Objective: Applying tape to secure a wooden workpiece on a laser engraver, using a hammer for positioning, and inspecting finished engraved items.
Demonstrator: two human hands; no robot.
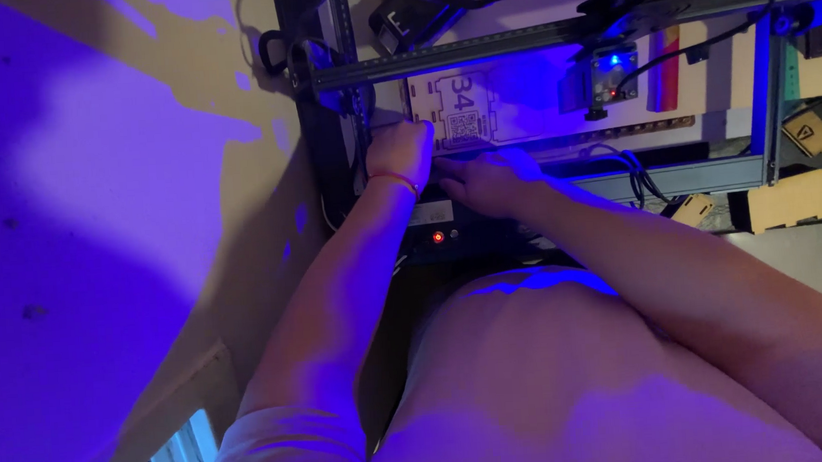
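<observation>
My left hand [400, 152] is curled at the front left corner of a flat, pale board [518, 110] that lies on the bed of a frame-type laser engraver; its fingers seem to pinch the board's edge. My right hand [490, 180] rests palm down with fingers spread along the board's front edge, by the machine's front rail [684, 179]. The board carries cut outlines and a square code mark. The laser head [613, 76] glows blue above the board's right part.
The engraver's gantry bar [532, 38] crosses above the board. A black control box [444, 234] with a red light sits below my hands. Cables [638, 174] trail at the right. Cardboard cut pieces [790, 200] lie at the far right. A wall [94, 184] stands left.
</observation>
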